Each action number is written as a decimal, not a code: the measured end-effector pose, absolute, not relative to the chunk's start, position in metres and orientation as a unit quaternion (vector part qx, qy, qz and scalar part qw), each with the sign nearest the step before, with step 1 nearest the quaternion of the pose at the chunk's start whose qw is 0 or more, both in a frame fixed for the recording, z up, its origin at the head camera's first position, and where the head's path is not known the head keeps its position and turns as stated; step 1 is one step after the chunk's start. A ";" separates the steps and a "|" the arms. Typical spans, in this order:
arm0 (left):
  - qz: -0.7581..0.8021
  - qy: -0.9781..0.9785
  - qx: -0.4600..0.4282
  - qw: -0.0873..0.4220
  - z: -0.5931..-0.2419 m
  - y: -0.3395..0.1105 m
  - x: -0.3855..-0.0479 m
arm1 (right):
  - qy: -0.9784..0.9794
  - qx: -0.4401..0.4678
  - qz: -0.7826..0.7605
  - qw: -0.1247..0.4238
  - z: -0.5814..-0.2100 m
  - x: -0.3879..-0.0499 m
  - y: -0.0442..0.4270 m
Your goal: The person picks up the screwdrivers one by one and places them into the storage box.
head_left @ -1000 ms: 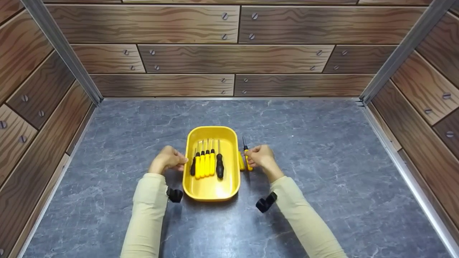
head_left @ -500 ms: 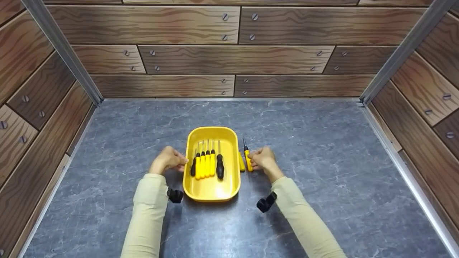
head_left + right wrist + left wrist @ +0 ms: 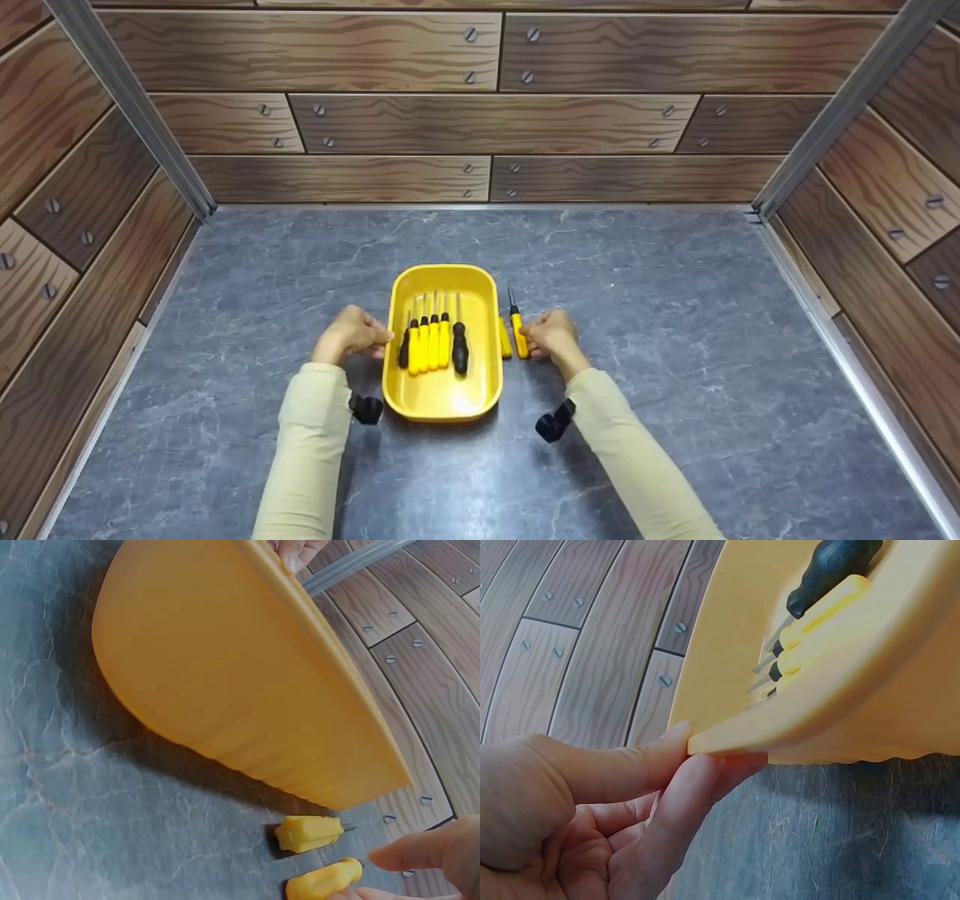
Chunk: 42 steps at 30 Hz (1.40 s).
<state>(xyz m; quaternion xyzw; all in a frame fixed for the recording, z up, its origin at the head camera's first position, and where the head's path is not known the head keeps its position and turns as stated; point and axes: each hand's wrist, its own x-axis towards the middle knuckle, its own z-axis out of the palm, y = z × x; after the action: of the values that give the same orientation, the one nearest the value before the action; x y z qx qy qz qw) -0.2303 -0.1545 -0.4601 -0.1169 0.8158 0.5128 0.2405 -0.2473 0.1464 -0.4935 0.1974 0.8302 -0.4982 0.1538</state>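
A yellow tray (image 3: 442, 401) stands in the middle of the table. Inside it lie several yellow-handled screwdrivers (image 3: 424, 349), a small black-handled screwdriver (image 3: 403, 351) and a larger black screwdriver (image 3: 460, 349). My left hand (image 3: 356, 331) pinches the tray's left rim between thumb and fingers, clearly seen in the left wrist view. Right of the tray, two more yellow-handled screwdrivers lie on the table: one close against its wall (image 3: 309, 832), the other (image 3: 518, 330) beside my right hand (image 3: 551, 334). The right thumb and fingers are parted, fingertips at that handle.
The grey marbled tabletop (image 3: 660, 322) carries the tray. Wood-patterned panels (image 3: 487, 124) close off the back and both sides, with metal posts (image 3: 847, 97) at the corners. A black wrist camera (image 3: 555, 421) hangs below the right sleeve.
My right hand has loosened from the outer yellow-handled screwdriver and shifted slightly right, leaving it lying on the table. The left hand and tray have stayed put.
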 end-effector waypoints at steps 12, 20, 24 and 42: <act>0.515 0.814 -0.119 0.240 -0.460 -0.155 -0.230 | 0.864 0.225 -0.426 0.148 -0.497 -0.254 0.142; 0.514 0.815 -0.120 0.239 -0.459 -0.156 -0.229 | 0.884 0.223 -0.386 0.144 -0.502 -0.259 0.140; 0.514 0.815 -0.120 0.239 -0.459 -0.155 -0.229 | 0.887 0.219 -0.380 0.147 -0.500 -0.259 0.138; 0.517 0.817 -0.107 0.232 -0.461 -0.155 -0.229 | 0.898 0.218 -0.358 0.131 -0.504 -0.262 0.136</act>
<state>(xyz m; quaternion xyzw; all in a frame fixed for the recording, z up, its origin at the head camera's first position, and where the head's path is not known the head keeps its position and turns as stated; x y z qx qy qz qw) -0.2293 -0.1548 -0.4611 -0.1072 0.8170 0.5168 0.2323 -0.2617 0.1361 -0.5037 0.2185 0.8982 -0.3581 0.1314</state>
